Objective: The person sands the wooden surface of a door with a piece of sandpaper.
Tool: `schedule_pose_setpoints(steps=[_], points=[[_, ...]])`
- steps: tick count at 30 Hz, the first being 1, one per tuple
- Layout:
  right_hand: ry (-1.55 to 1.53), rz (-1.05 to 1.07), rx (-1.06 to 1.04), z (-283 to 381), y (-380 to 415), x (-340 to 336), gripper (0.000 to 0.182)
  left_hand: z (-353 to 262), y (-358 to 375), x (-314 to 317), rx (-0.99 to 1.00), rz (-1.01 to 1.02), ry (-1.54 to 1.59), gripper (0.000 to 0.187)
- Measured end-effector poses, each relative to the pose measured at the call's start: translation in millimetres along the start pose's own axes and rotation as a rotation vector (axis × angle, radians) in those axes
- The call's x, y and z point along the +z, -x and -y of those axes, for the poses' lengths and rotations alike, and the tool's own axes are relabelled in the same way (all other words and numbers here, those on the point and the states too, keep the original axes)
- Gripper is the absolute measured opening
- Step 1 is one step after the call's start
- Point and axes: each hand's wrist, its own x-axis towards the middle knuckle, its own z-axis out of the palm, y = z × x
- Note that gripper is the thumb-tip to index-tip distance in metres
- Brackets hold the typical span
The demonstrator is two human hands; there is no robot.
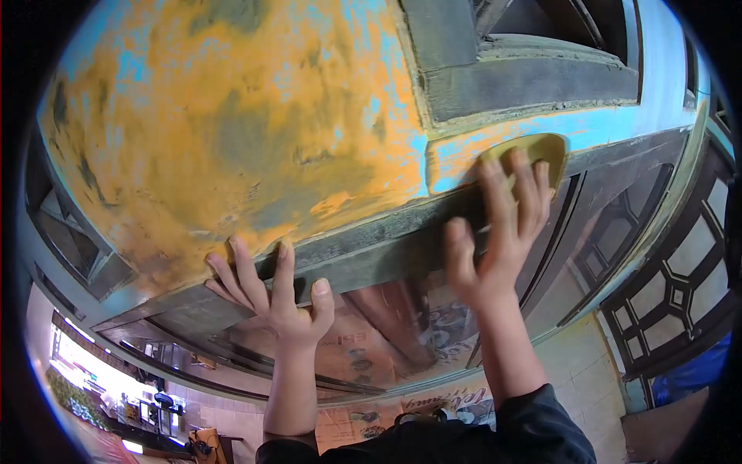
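My right hand [502, 224] presses its fingers on a curved, olive-yellow piece of sandpaper [553, 151], flat against the narrow rail [456, 155] of a wooden door. Part of the sandpaper is hidden beneath the fingers, and the hand is slightly blurred. My left hand [282, 298] lies with spread fingers on the dark lower edge of the door, thumb apart, holding nothing. Above it, the broad wooden panel [255, 131] shows patchy orange, bright blue and worn grey-brown areas.
Dark recessed framing [533, 89] lies at the upper right. Glossy glass panes [386, 325] below the rail reflect printed sheets. Right of me stand a patterned dark door [672, 294] and a blue cover [692, 375]. A brown chair [207, 445] is at the lower left, over tiled floor [591, 371].
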Motion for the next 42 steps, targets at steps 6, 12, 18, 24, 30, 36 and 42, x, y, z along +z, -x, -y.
schedule_pose_setpoints(steps=[6,12,18,24,30,36,42], points=[[0.014,0.122,-0.213,11.0,5.4,6.8,0.048,7.6,4.4,-8.4,-0.025,0.045,0.059,0.056],[0.008,0.26,-0.339,62.0,12.0,16.7,0.049,48.3,19.7,-22.6,-0.166,-0.005,0.082,0.051],[0.082,0.157,-0.314,91.1,-16.9,23.6,0.047,100.3,18.3,-47.8,-0.191,0.021,-0.105,0.051],[0.085,0.234,-0.501,114.7,-40.5,34.2,0.047,128.7,18.8,-44.4,-0.071,-0.048,-0.056,0.051],[0.041,0.248,-0.692,142.1,-12.1,56.8,0.045,133.0,28.5,-41.4,-0.066,-0.066,-0.064,0.055],[0.072,0.282,-0.626,160.4,-10.9,60.0,0.049,133.1,30.1,-43.2,-0.083,-0.061,-0.022,0.052],[0.129,0.332,-0.73,140.6,-22.2,49.8,0.047,133.1,34.5,-39.9,-0.142,-0.098,0.047,0.046]])
